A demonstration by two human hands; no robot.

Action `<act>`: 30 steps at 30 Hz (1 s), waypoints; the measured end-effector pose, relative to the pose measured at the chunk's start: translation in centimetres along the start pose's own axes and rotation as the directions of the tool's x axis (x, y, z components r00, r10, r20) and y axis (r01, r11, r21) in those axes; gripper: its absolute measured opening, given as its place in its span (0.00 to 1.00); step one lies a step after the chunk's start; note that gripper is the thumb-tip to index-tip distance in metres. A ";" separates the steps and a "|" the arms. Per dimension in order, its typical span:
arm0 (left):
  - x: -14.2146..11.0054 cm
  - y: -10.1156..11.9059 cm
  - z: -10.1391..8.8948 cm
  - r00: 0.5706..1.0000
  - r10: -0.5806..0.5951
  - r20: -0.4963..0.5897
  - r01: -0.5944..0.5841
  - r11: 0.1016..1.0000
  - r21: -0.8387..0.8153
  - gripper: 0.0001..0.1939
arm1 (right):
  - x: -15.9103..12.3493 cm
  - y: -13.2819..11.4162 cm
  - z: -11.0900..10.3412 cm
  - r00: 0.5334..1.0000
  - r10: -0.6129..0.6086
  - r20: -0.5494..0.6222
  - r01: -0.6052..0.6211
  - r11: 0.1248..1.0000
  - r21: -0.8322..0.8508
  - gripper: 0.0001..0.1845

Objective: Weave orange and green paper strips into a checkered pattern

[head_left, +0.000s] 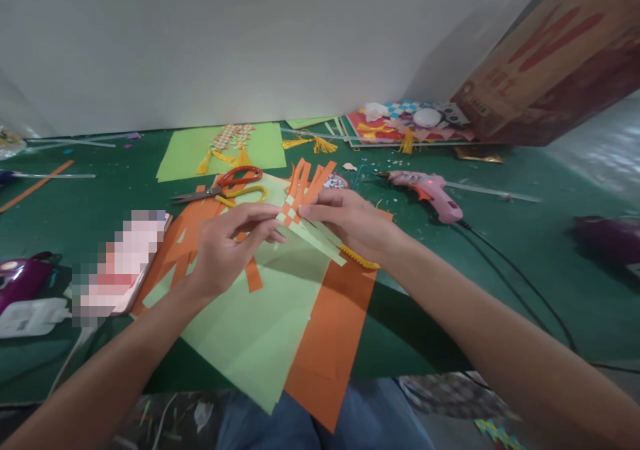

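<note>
In the head view, the left hand [230, 243] and right hand [357, 222] are pinching the woven paper piece [289, 214] between closed thumbs and fingers above the green sheet [250, 343] — a light, even pull would probably be keeping its weave snug without tearing. Scissors [216, 190] are lying just beyond the left hand, a glue gun [434, 193] is resting rightward, and loose orange strips [254, 277] are crowding the left hand.

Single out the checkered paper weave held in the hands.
The orange-and-pale-green weave between left hand and right hand, loose strips fanning out. The tasselled weave lies on the green sheet behind; the blue-and-white weave sits back right.
</note>
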State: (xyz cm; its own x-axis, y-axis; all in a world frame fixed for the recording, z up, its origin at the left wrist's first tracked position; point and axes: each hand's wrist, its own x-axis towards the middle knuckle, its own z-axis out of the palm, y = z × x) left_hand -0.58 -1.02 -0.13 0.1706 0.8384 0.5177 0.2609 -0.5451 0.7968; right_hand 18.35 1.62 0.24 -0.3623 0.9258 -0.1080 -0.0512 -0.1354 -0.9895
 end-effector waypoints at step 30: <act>0.2 0.5 0.0 0.994 -0.105 0.025 0.105 0.994 0.015 0.08 | -0.2 -0.3 0.6 1.000 -0.016 -0.018 0.016 0.999 -0.029 0.12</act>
State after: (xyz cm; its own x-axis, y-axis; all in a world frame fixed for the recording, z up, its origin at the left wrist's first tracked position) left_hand -0.38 -1.11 0.32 0.1656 0.8907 0.4234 0.2918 -0.4544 0.8416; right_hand 17.91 1.28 0.59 -0.3442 0.9342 -0.0937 -0.0295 -0.1105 -0.9934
